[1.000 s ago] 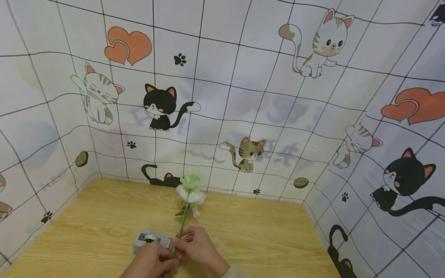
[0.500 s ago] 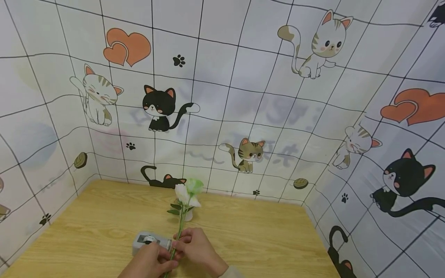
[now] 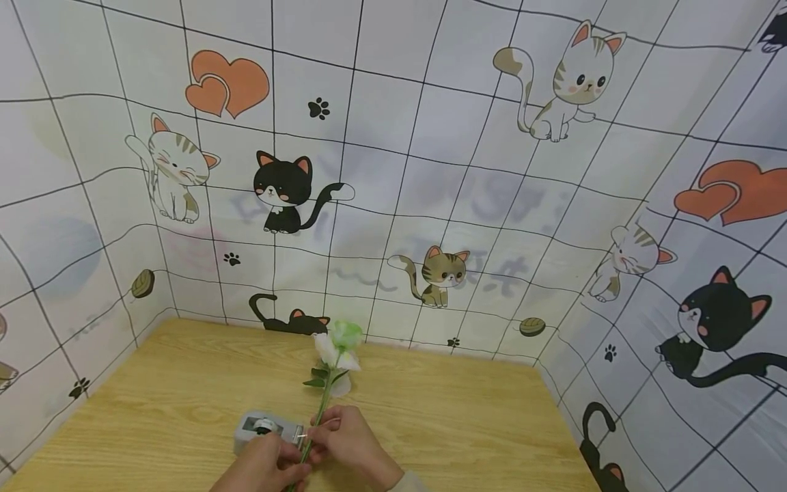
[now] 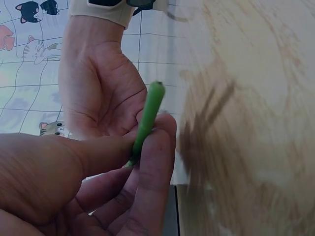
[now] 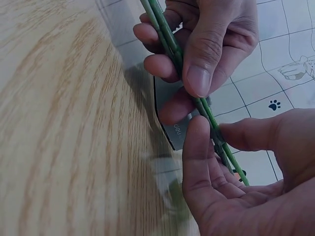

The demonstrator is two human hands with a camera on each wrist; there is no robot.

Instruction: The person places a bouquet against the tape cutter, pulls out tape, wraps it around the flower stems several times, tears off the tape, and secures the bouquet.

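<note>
Two long-stemmed artificial flowers, one pale green (image 3: 347, 335) and one white (image 3: 326, 350), lie together, heads pointing away from me. Their green stems (image 3: 323, 403) run side by side down to my hands. My left hand (image 3: 261, 461) pinches the stems near the lower end; the rounded stem tip (image 4: 153, 101) pokes out past its fingers in the left wrist view. Just above, my right hand (image 3: 352, 439) pinches the stems between thumb and forefinger. A thin shiny strip shows at its fingertips. Close beside both hands stands a grey tape dispenser (image 3: 247, 429), partly hidden behind the left hand.
The hands work low over a wood-grain table (image 3: 467, 424). White cloth walls (image 3: 393, 171) printed with grid lines, cats and hearts rise behind it and on both sides.
The flower bunch has turned in my fingers: the white bloom has come round to the left of the green one, and leaves now show on the left. Both hands stay nearly in place.
</note>
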